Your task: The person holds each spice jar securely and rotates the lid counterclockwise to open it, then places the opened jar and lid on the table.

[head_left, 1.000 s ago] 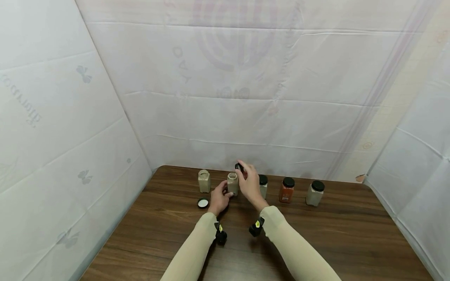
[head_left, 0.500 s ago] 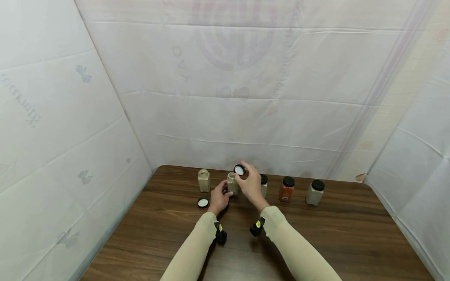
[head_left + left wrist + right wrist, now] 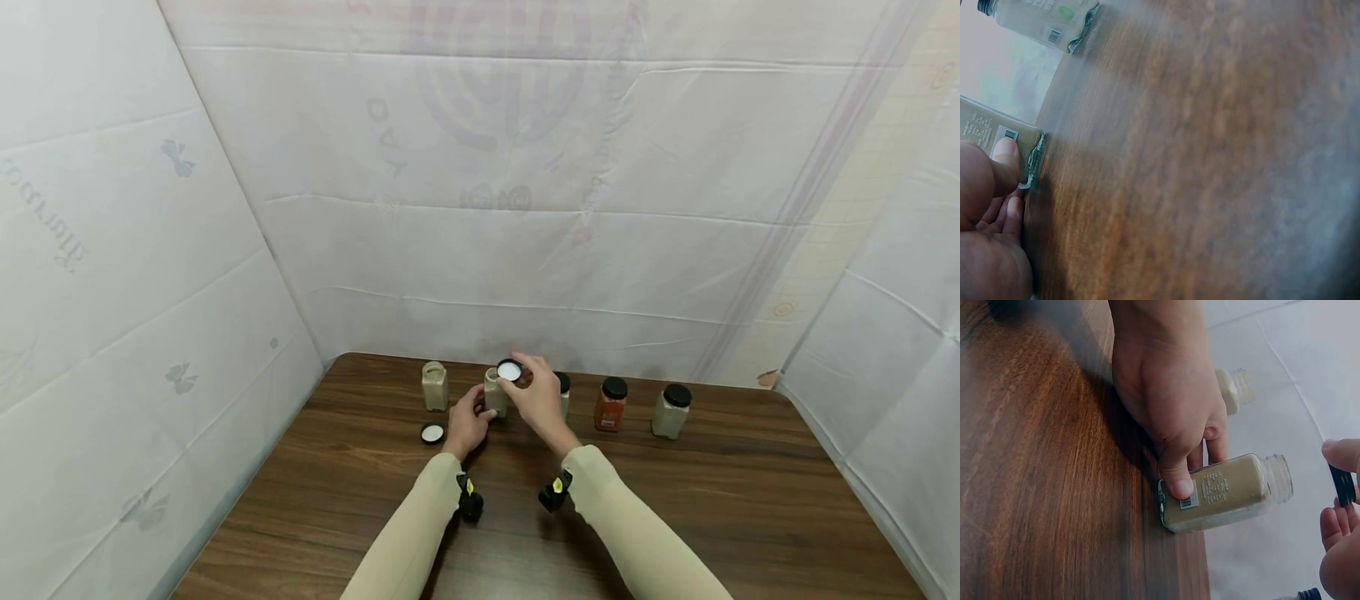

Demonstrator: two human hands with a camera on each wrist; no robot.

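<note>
My left hand (image 3: pixel 468 421) grips the lower part of an uncapped glass jar (image 3: pixel 1222 490) of beige powder, thumb over its barcode label. The jar stands upright on the wooden table, its threaded glass neck bare in the right wrist view. Just up and to the right of that neck, my right hand (image 3: pixel 538 398) pinches a black screw lid (image 3: pixel 510 370) by its rim. The lid is tilted, so its white inner face shows in the head view. In the left wrist view, the thumb (image 3: pixel 1005 150) lies on the jar near its base.
Left of my hands stand a second uncapped jar (image 3: pixel 435 390) and its upturned lid (image 3: pixel 432 432). To the right are a black-capped pale jar (image 3: pixel 564 404), partly hidden by my right hand, an orange-red jar (image 3: pixel 611 408) and another pale jar (image 3: pixel 670 417). A white sheet hangs behind the table.
The lid in my right hand has turned from edge-on to showing its white inside, and has come down slightly toward the jar's mouth. My left hand has stayed on the jar.
</note>
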